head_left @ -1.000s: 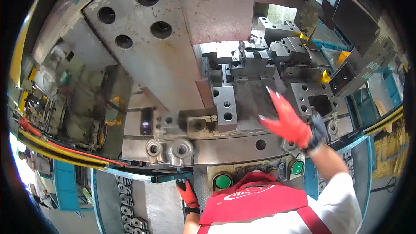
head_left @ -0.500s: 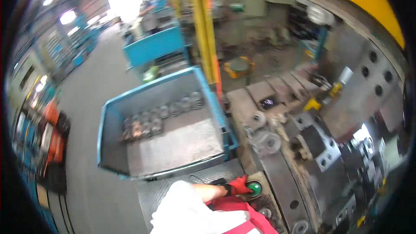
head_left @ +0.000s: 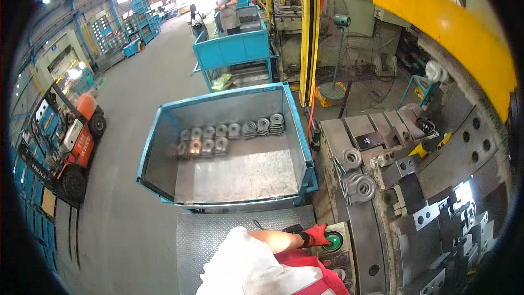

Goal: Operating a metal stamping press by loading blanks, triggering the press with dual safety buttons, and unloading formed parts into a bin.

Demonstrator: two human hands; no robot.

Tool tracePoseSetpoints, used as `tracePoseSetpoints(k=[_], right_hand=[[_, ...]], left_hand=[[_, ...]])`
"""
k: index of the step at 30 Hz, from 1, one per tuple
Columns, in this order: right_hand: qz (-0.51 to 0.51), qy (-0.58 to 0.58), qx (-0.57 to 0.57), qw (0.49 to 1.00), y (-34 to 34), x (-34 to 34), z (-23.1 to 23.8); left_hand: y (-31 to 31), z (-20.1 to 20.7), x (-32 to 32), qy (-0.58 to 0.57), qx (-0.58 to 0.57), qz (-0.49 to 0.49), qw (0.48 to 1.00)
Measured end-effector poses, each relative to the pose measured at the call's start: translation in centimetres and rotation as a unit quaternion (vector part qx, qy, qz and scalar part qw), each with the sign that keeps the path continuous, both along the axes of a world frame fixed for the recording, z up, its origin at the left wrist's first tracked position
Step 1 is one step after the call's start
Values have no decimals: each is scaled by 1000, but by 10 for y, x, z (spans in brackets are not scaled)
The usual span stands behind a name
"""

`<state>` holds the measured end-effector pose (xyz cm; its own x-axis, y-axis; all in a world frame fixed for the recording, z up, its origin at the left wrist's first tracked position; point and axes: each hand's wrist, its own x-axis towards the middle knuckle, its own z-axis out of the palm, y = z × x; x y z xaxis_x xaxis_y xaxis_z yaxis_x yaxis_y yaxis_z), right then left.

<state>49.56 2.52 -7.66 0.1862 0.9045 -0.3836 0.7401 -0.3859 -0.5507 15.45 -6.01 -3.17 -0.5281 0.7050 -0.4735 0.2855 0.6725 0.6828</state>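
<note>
One red-gloved left hand (head_left: 316, 235), one green button (head_left: 332, 242), one forklift (head_left: 83, 150) and two other people (head_left: 229, 18) show. Two stacks of ringed metal parts (head_left: 361, 188) lie on the ledge (head_left: 369, 232); one near bin (head_left: 234, 180) holds twelve (eight behind, four in front).

forklift (head_left: 73, 145): white lettering on dark frame (head_left: 39, 170), pale characters on orange side (head_left: 83, 146) | dark screen (head_left: 370, 141): tiny lit characters

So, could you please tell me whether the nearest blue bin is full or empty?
Partly filled: the blue bin holds metal parts lined up toward its far side, while its bare bottom shows in front.
</note>
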Motion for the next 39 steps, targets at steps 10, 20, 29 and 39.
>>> tracePoseSetpoints(k=[10,20,29,39], right_hand=[[-13,3,-15,1000,-5,12,-6],[-57,28,-44,997,-35,38,-20],[-207,269,-3,941,-105,84,4],[-303,117,24,946,-127,55,42]], left_hand=[[-4,3,1,-10,-9,-3,1000],[-10,-18,-7,23,35,-25,999],[51,177,-24,100,47,-427,897],[275,269,142,186,481,-331,790]])
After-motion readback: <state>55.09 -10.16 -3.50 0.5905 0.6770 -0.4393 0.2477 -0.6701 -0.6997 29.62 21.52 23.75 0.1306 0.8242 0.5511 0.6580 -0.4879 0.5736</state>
